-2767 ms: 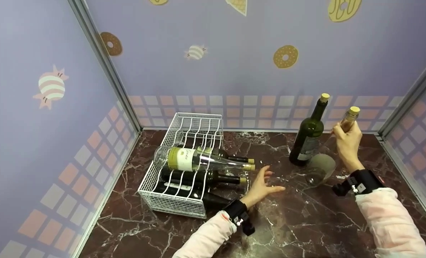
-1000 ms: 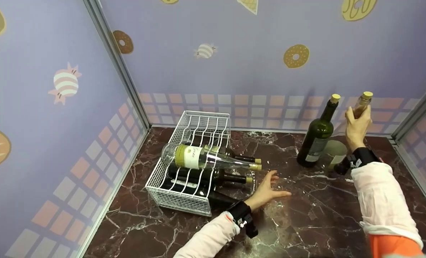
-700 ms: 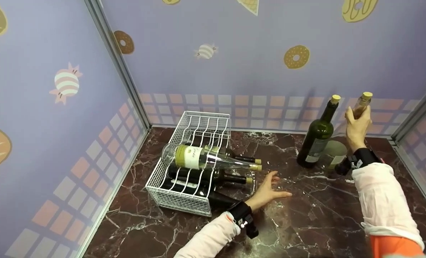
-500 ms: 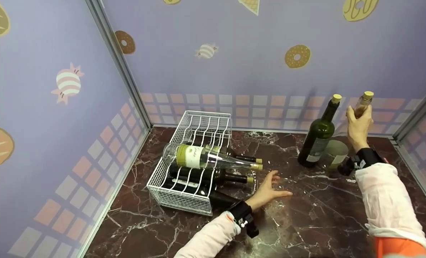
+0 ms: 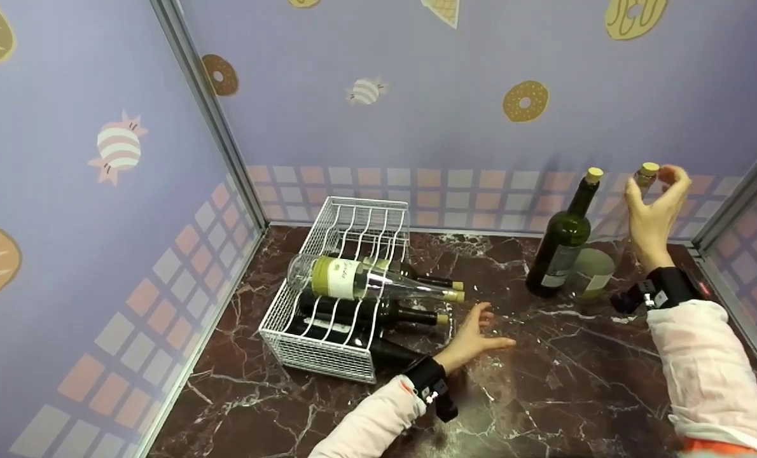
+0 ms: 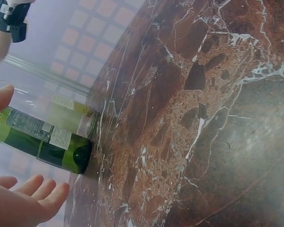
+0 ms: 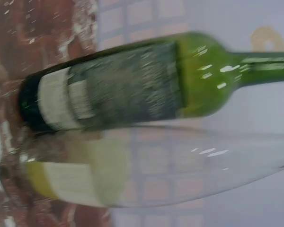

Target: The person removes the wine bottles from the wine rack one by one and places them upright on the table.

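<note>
Right hand (image 5: 655,219): fingers parted around the neck of a clear, corked glass bottle (image 5: 591,272), upright on the dark-red marbled worktop (image 5: 544,388). Left hand (image 5: 469,340): fingers spread, empty. A careful release should avoid nudging the adjacent dark-green glass bottle (image 5: 560,248).

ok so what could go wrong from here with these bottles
The right hand has its thumb and fingers spread around the neck of the standing clear bottle; brushing it could tip it over. The standing green bottle is right beside it, so one might knock the other down.

The lying clear bottle rests on the wires of the rack with its neck sticking out near the left hand; a bump might shift it.
</note>
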The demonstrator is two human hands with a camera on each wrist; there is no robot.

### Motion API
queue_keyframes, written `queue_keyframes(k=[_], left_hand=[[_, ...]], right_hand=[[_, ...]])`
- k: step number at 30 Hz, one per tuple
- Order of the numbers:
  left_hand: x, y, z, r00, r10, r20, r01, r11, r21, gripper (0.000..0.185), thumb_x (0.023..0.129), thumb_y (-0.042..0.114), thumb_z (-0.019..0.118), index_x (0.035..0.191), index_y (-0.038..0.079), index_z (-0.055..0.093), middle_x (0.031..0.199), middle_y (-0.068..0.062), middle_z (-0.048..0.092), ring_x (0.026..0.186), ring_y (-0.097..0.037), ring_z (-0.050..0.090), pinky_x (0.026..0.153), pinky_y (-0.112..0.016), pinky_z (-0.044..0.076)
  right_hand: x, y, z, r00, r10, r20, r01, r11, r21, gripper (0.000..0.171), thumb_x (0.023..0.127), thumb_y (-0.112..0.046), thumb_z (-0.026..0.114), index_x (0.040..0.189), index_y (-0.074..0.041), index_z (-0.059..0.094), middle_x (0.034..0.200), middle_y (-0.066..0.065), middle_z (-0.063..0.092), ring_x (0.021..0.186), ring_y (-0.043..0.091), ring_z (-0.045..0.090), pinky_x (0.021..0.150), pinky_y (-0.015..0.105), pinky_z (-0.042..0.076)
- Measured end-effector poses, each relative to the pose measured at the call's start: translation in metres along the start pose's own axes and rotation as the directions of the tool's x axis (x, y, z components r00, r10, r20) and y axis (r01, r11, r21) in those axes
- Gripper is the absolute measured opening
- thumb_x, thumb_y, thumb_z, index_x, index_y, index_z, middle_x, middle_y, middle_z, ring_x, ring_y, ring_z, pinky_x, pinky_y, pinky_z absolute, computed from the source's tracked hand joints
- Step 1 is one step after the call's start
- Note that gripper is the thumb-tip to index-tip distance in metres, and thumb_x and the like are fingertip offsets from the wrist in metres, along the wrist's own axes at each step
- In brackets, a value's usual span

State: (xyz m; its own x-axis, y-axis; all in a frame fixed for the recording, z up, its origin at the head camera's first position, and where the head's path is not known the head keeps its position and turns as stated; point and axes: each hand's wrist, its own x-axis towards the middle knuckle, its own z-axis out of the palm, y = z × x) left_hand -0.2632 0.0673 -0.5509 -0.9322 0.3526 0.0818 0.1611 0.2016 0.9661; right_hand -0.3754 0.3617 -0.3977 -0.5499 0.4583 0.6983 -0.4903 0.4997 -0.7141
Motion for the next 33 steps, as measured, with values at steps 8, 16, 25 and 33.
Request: queue_keyframes(k=[8, 16, 25, 33], left_hand=[[-0.001, -0.002, -0.004, 1.000, 0.018, -0.024, -0.018, 1.000, -0.014, 0.071, 0.070, 0.013, 0.078, 0.127, 0.002, 0.037, 0.115, -0.011, 0.047, 0.107, -0.032, 0.046, 0.087, -0.039, 0.040], [-0.004, 0.001, -0.003, 1.000, -0.011, 0.028, 0.011, 1.000, -0.006, 0.070, 0.071, 0.015, 0.078, 0.127, 0.005, 0.038, 0.112, -0.006, 0.050, 0.101, -0.017, 0.050, 0.087, -0.037, 0.040], [-0.005, 0.011, -0.004, 0.995, -0.005, 0.102, 0.002, 1.000, 0.025, 0.061, 0.070, 0.014, 0.078, 0.119, 0.007, 0.043, 0.108, -0.006, 0.053, 0.099, -0.021, 0.052, 0.084, -0.029, 0.041], [-0.007, 0.026, -0.014, 0.967, 0.078, 0.241, -0.107, 0.988, 0.110, 0.052, 0.072, 0.013, 0.077, 0.115, 0.004, 0.048, 0.107, -0.005, 0.053, 0.093, -0.011, 0.053, 0.078, -0.021, 0.043]], right_hand=[[-0.010, -0.077, 0.031, 0.937, -0.348, -0.042, 0.350, 0.926, 0.138, 0.037, 0.078, -0.007, 0.053, 0.111, 0.009, 0.052, 0.111, 0.018, 0.053, 0.106, 0.021, 0.046, 0.094, 0.034, 0.032], [-0.055, -0.050, 0.077, 0.826, -0.405, 0.392, 0.365, 0.914, 0.176, 0.029, 0.087, 0.005, 0.051, 0.115, 0.002, 0.057, 0.108, 0.011, 0.060, 0.093, 0.024, 0.055, 0.083, 0.030, 0.041], [-0.114, -0.008, 0.096, 0.614, -0.148, 0.775, 0.163, 0.985, 0.059, 0.029, 0.094, -0.020, 0.050, 0.109, 0.001, 0.061, 0.100, 0.014, 0.063, 0.087, 0.026, 0.059, 0.077, 0.042, 0.044], [-0.136, 0.019, 0.094, 0.316, -0.005, 0.949, 0.192, 0.980, -0.059, 0.032, 0.092, -0.019, 0.054, 0.112, 0.005, 0.059, 0.103, 0.018, 0.061, 0.090, 0.032, 0.058, 0.079, 0.047, 0.042]])
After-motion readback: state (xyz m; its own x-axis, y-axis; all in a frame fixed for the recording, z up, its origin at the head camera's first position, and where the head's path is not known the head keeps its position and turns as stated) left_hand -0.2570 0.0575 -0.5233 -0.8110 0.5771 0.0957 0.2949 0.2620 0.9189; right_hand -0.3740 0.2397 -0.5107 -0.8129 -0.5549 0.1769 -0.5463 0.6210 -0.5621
